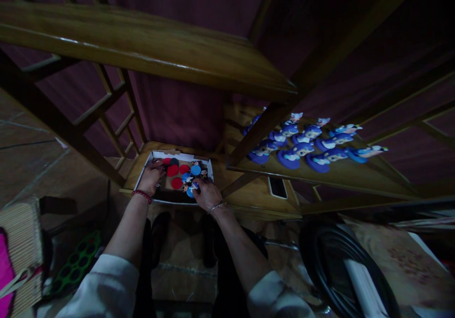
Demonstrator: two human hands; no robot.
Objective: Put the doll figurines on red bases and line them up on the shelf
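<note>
At far left, a woven mat [24, 242] with a bright pink cloth [5, 275], both cut off by the edge; beside them, in shadow, a green piece with round holes [76, 261], hard to make out. Next, the left hand [151, 178], red beaded band at the wrist, reaching into the left end of a shallow white-walled box [210, 166] on the lower wooden shelf [229, 183]. Fingers bent and fairly close together, tips just beside the red discs [177, 183] and a dark disc [174, 162]; cannot tell touch from grip, with the contact under the hand and in dim light. In the middle of the box, red discs lying flat; to the right, a blue disc [195, 170] among small figures, some overlapping, details blurred. Over the right end, the right hand [208, 195], thin bangle at the wrist, fingers narrow at a small blue-and-white figure [195, 186]; tips apparently touching, a firm hold impossible to confirm. Farther right on the same shelf, a phone [277, 187], screen dark. Above, on the raised shelf, rows of figures on purple-blue bases [296, 153], partly hidden by a wooden post [259, 133]. At lower right, a black coil [320, 261], cut off below.
</note>
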